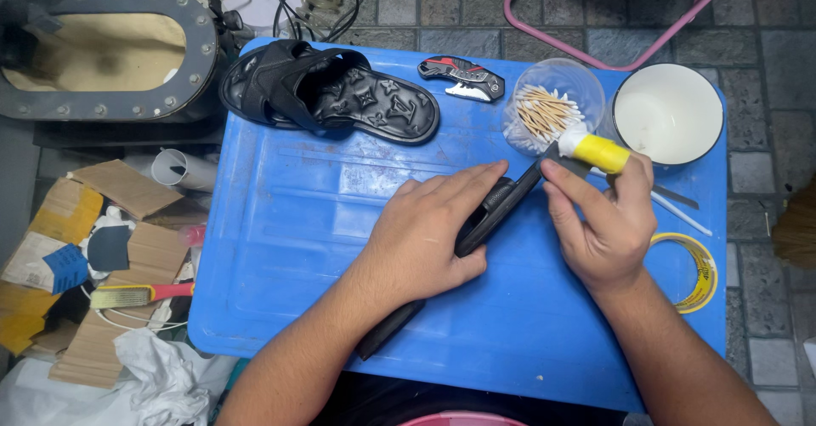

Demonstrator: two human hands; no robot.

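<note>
My left hand (pixel 425 243) presses down on a black sandal (pixel 493 213) lying tilted on edge on the blue plastic lid (pixel 306 222) — fingers wrapped over it. My right hand (pixel 608 222) is closed around a yellow glue tube (pixel 595 150), its tip touching the sandal's far end (near the cup of cotton swabs (pixel 548 107)). The other sandal (pixel 331 90) lies far left.
</note>
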